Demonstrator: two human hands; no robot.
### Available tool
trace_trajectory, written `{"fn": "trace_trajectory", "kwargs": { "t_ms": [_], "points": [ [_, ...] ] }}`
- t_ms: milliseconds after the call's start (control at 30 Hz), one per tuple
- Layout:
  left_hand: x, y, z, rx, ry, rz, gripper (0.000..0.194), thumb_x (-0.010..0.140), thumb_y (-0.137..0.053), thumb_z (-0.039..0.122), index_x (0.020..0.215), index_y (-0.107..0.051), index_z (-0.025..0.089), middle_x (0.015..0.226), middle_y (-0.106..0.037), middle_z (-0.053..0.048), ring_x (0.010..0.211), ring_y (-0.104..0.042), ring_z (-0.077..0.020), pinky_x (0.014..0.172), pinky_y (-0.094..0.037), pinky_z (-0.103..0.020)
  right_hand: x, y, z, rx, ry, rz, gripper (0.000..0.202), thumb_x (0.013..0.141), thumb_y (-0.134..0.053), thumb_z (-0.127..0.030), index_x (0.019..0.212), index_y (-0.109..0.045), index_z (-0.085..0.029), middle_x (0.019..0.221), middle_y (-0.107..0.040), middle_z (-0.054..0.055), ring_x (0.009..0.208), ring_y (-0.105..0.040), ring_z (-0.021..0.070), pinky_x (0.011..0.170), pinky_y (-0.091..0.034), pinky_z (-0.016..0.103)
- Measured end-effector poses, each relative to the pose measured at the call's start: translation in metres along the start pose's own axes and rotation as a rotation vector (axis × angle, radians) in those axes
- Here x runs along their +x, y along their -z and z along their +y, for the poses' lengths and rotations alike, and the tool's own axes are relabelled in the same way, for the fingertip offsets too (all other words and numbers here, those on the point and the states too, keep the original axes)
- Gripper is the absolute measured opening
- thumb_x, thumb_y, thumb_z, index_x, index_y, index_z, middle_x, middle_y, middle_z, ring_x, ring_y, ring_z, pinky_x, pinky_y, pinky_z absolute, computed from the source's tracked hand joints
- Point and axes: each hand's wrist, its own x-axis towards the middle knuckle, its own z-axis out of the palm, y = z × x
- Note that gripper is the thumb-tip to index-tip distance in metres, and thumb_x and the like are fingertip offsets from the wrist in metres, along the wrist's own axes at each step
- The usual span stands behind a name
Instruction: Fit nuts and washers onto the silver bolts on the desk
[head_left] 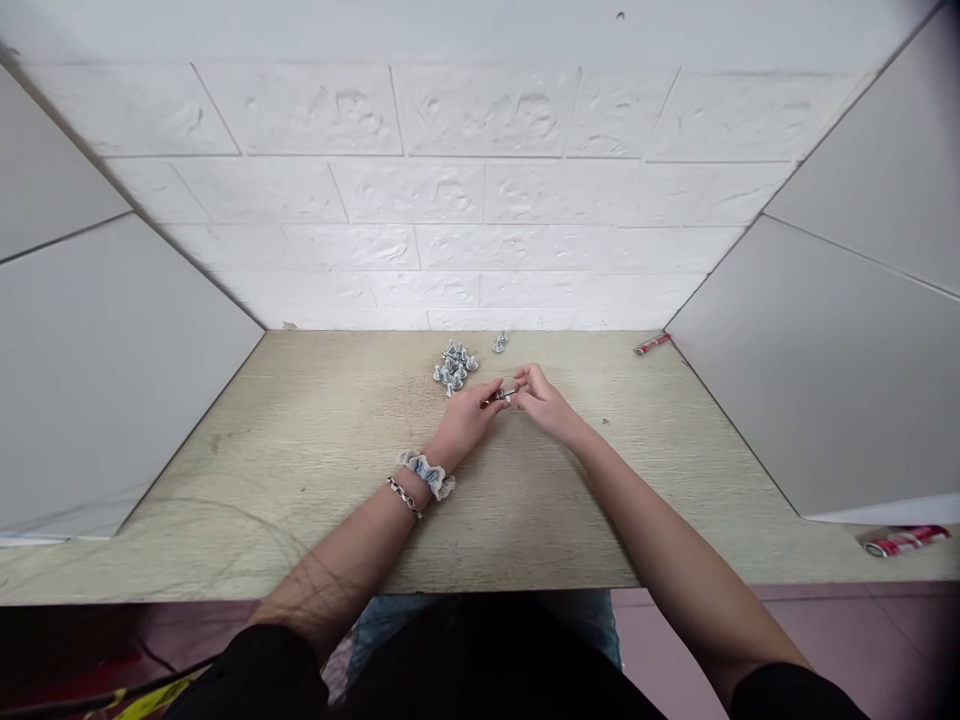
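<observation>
My left hand [469, 418] is closed, with thumb and fingers pinching a small silver bolt [505, 395] just above the wooden tabletop. From the other side, my right hand [550, 408] has its fingertips closed at the bolt's far end. The fingers partly cover the bolt, so its details are too small to make out. Beyond my left hand lies a heap of silver bolts [454, 368] with broad round heads or washers. A smaller cluster of bolts [500, 342] sits apart, to the right of the heap near the wall.
The wooden table [330, 440] meets a white brick-patterned wall [442, 190] at the back. Grey panels stand at the left [112, 370] and right [810, 370]. One red cylinder [652, 344] lies at the back right corner, another red cylinder [906, 541] near the front right edge.
</observation>
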Motion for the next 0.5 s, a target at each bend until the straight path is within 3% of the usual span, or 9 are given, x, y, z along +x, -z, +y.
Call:
{"fn": "trace_trajectory", "kwargs": {
  "t_ms": [67,200,333,433,500],
  "points": [
    [0.0002,0.0005,0.0002,0.009,-0.004,-0.007,0.034,0.079,-0.061,0.023,0.112,-0.062,0.018,0.099,-0.068,-0.007,0.088,-0.062,-0.0189,0.086,-0.047,-0.033,0.0001,0.0007,0.0006,-0.053,-0.018,0.023,0.022,0.080,-0.043,-0.042,0.077,-0.047,-0.021,0.069,-0.052,-0.002,0.063,-0.048,0.0130,0.060,-0.037,0.025],
    [0.0000,0.0008,0.0007,0.021,-0.017,-0.036,0.034,0.078,-0.061,0.023,0.112,-0.063,0.019,0.098,-0.069,-0.006,0.088,-0.062,-0.0180,0.086,-0.046,-0.032,0.0008,-0.0004,0.0016,-0.102,-0.031,-0.057,0.047,0.084,-0.031,-0.056,0.056,-0.044,-0.020,0.052,-0.043,-0.001,0.059,-0.045,0.0147,0.057,-0.034,0.026],
    [0.0002,0.0009,-0.0005,0.048,-0.009,-0.027,0.034,0.079,-0.061,0.022,0.112,-0.063,0.017,0.101,-0.068,-0.008,0.089,-0.062,-0.0189,0.085,-0.047,-0.032,0.0034,-0.0034,0.0049,-0.004,-0.036,-0.115,0.038,0.084,-0.035,-0.049,0.062,-0.046,-0.020,0.055,-0.046,-0.001,0.058,-0.046,0.0133,0.056,-0.036,0.026],
    [0.0009,0.0010,-0.0021,0.041,0.011,-0.024,0.032,0.080,-0.060,0.024,0.111,-0.063,0.018,0.101,-0.068,-0.008,0.090,-0.063,-0.0194,0.085,-0.047,-0.033,0.0051,-0.0035,0.0068,0.123,-0.057,-0.140,0.016,0.076,-0.046,-0.036,0.077,-0.046,-0.021,0.070,-0.053,-0.003,0.061,-0.047,0.0111,0.058,-0.040,0.024],
    [0.0012,0.0011,-0.0025,0.036,0.019,-0.027,0.032,0.079,-0.060,0.024,0.111,-0.064,0.019,0.102,-0.069,-0.007,0.090,-0.063,-0.0196,0.085,-0.047,-0.033,0.0054,-0.0027,0.0068,0.179,-0.084,-0.122,0.016,0.072,-0.049,-0.030,0.085,-0.044,-0.022,0.079,-0.054,-0.003,0.062,-0.048,0.0101,0.058,-0.041,0.023]
  ]
}}
